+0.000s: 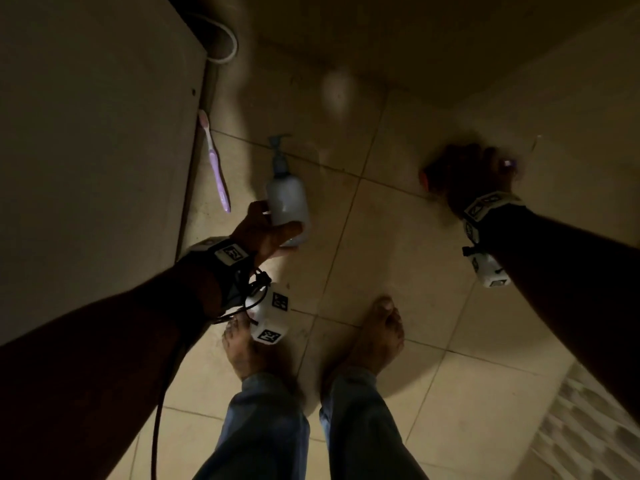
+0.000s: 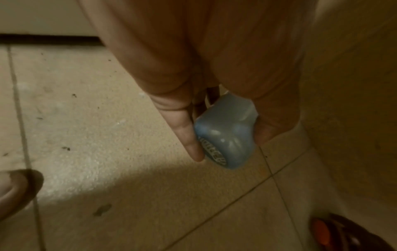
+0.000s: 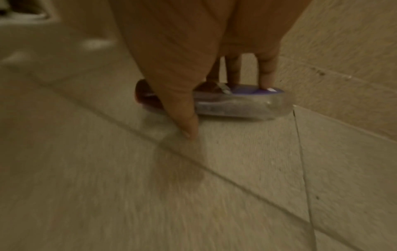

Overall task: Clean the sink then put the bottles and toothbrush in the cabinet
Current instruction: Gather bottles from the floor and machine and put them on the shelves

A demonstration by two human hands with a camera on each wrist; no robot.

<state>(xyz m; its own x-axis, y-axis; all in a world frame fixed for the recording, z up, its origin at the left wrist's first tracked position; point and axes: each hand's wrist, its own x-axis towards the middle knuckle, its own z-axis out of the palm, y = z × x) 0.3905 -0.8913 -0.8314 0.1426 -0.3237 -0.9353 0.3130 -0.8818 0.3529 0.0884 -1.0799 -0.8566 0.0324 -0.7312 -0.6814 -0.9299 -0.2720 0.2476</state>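
Note:
My left hand (image 1: pixel 266 230) grips a pale blue pump bottle (image 1: pixel 287 199) by its base and holds it above the floor; in the left wrist view the bottle (image 2: pixel 225 135) sits between thumb (image 2: pixel 189 135) and fingers. My right hand (image 1: pixel 474 171) reaches down onto a clear bottle (image 3: pixel 240 105) with a purple label and a red cap, which lies on its side on the tiles. The fingers rest along its top and the thumb (image 3: pixel 184 110) crosses its near side. A purple toothbrush (image 1: pixel 216 164) lies on the floor beside the cabinet panel (image 1: pixel 97 150).
Beige floor tiles (image 1: pixel 398 254) fill the view, with a wall close behind the clear bottle. A pipe (image 1: pixel 221 43) runs down past the cabinet's far edge. My bare feet (image 1: pixel 242 348) (image 1: pixel 374 337) stand just behind both hands. The light is dim.

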